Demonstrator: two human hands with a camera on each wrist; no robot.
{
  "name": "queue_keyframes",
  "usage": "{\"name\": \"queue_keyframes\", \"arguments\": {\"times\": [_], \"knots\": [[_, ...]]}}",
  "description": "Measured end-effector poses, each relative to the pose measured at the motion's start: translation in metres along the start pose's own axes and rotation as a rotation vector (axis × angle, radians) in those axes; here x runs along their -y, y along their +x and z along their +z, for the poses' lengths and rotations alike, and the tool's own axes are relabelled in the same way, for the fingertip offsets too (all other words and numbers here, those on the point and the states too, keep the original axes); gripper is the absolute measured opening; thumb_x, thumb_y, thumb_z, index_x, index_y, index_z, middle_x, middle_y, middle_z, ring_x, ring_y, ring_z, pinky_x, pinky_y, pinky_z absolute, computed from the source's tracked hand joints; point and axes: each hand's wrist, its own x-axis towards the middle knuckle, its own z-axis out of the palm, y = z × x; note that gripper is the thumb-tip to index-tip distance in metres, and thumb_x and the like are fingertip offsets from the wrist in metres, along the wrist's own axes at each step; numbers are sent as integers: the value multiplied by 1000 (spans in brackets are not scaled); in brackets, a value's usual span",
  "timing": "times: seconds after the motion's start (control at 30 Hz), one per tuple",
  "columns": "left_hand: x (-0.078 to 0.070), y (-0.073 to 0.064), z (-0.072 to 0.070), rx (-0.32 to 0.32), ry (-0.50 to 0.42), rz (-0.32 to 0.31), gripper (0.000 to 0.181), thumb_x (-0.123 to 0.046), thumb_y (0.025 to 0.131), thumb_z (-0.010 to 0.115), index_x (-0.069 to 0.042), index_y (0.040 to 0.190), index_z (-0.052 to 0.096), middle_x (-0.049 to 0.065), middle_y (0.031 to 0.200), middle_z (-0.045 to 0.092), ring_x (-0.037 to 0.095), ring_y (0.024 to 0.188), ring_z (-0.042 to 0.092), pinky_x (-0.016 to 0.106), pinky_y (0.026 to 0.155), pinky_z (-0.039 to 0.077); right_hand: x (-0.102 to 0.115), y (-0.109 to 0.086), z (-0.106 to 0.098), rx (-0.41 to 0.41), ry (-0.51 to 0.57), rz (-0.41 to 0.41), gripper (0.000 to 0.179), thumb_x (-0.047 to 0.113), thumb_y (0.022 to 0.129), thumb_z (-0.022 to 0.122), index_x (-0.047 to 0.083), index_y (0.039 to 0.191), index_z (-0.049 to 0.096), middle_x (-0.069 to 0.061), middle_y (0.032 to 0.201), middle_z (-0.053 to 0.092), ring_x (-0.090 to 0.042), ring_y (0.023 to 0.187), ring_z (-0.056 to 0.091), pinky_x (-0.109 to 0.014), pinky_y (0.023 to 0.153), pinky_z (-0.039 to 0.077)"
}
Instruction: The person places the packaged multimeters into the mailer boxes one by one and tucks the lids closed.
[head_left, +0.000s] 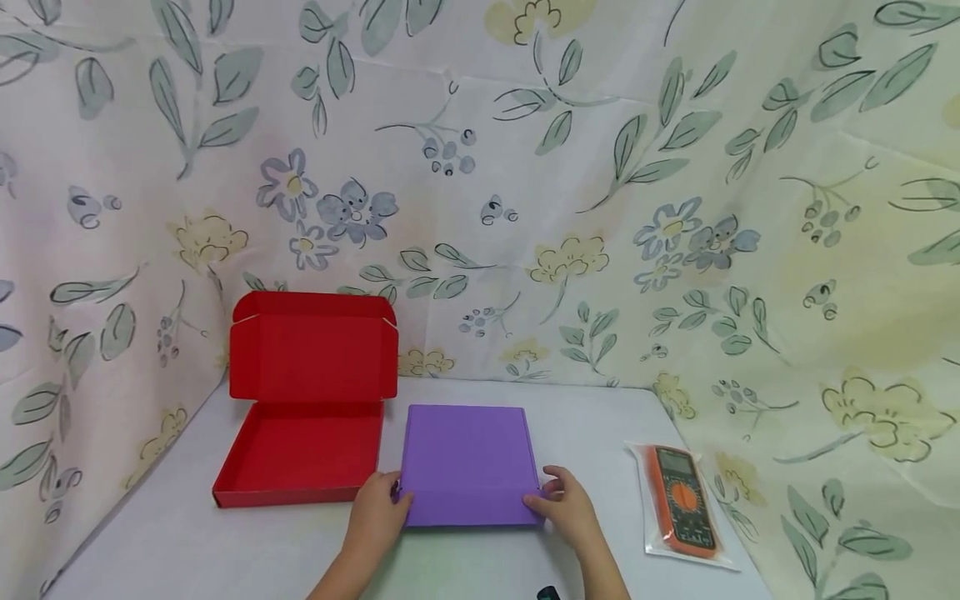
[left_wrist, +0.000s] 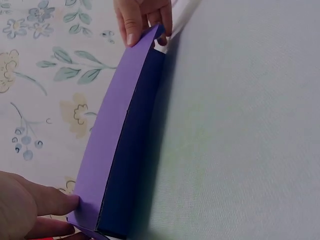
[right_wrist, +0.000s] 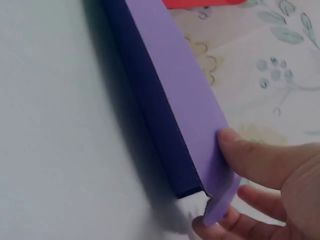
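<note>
A purple cardboard box (head_left: 471, 458) lies in the middle of the white table, its lid folded over the top. Along the front, a dark blue side (left_wrist: 135, 165) shows beneath the lid's edge. My left hand (head_left: 377, 515) grips the lid's front left corner, thumb on top and fingers down the side. At the front right corner, my right hand (head_left: 573, 510) pinches the lid's side flap (right_wrist: 222, 200) between thumb and fingers. That flap sticks out past the dark blue side.
An open red box (head_left: 300, 454) stands at the left, its lid (head_left: 315, 346) upright against the floral cloth (head_left: 480, 208). On the right lies an orange multimeter (head_left: 684, 500) in a clear plastic bag. A small dark object (head_left: 548, 593) pokes in at the bottom edge.
</note>
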Motion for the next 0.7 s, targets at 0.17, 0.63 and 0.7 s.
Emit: {"name": "queue_keyframes", "arguments": {"times": [0.17,0.63,0.7], "knots": [[-2,-2,-2,16,-2,-51,30,-7,83,81,14,102,71,19,94,69,38,92,67,52,80,55,5,-7,4,-67,-66,22,51,25,81,87,-6,117,67,-17,108,72,-33,96,70,-49,83,55],[-3,-6,-5,41,-58,-89,30,-11,86,79,14,103,74,24,95,75,38,94,73,51,79,58,17,-16,12,-124,-173,39,39,22,85,83,-9,107,74,-20,99,75,-37,96,72,-55,86,54],[-2,-5,-6,47,-62,-97,31,-11,87,79,15,104,74,25,96,74,39,97,73,51,79,58,16,-16,12,-125,-172,41,39,22,86,83,-9,108,74,-20,99,75,-38,97,72,-55,86,54]]}}
